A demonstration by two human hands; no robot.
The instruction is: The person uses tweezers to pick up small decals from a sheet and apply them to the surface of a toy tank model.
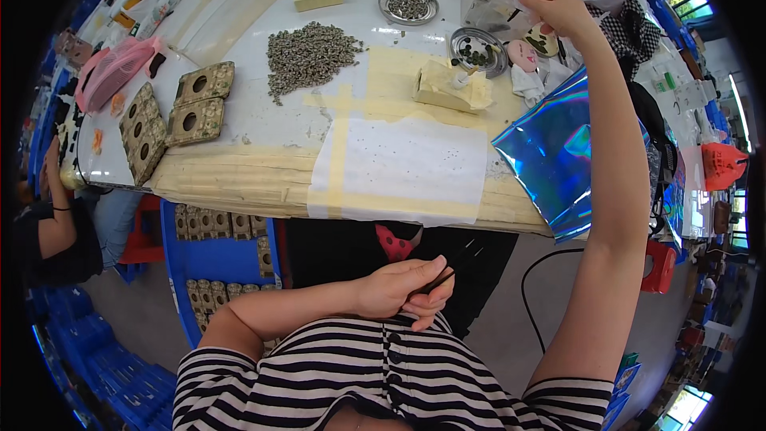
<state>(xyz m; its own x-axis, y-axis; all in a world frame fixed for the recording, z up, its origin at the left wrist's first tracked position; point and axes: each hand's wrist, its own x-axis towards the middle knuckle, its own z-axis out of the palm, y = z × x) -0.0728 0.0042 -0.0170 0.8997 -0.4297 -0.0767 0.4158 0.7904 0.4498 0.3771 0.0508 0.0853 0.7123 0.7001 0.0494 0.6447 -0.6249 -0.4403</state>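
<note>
My left hand (pixel 407 291) is held low in front of my striped shirt, closed around dark tweezers (pixel 459 259) whose two tips point up and to the right. At the far right of the table, my right hand (pixel 554 12) pinches the edge of a clear plastic bag (pixel 491 12) with something dark inside. Just below the bag, a round metal dish (pixel 479 51) contains small dark pieces. Another metal dish (pixel 408 5) with small grey parts stands to its left. A white sheet with tiny dots (pixel 407 164) lies taped at the table's front edge.
A heap of small metal parts (pixel 311 56) covers the table's middle. Camouflage-patterned housings (pixel 195 104) lie at left; more fill a blue tray (pixel 223 259) below. A yellowish block (pixel 451 86) and shiny blue film (pixel 554 160) sit at right. Another person (pixel 60 223) is at far left.
</note>
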